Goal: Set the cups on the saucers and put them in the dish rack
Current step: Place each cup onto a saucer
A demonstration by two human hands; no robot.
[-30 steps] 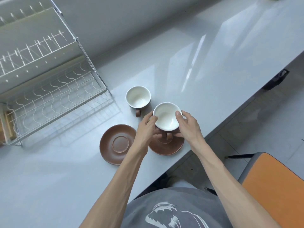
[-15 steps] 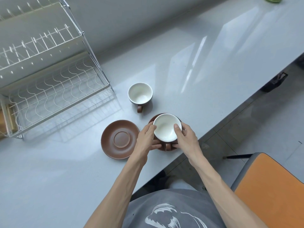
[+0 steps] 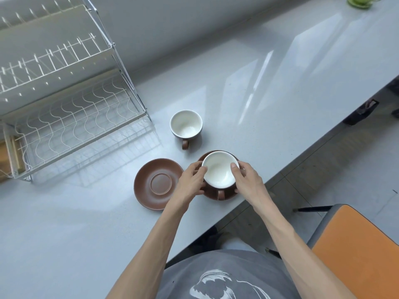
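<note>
A brown cup with a white inside (image 3: 219,169) stands on a brown saucer (image 3: 212,194) near the counter's front edge, its handle pointing toward me. My left hand (image 3: 192,180) holds the cup's left side and my right hand (image 3: 246,180) holds its right side. An empty brown saucer (image 3: 157,183) lies just to the left. A second cup (image 3: 186,125) stands alone behind them, handle toward me. The white wire dish rack (image 3: 71,117) stands at the far left with nothing in it.
The grey counter (image 3: 259,87) runs along a wall, with its front edge close to the held cup. A green object (image 3: 358,1) sits at the far right corner. An orange chair seat (image 3: 356,249) is to my lower right.
The cup came down from above the saucer onto it, with both hands staying on its sides. The view shifted slightly.
</note>
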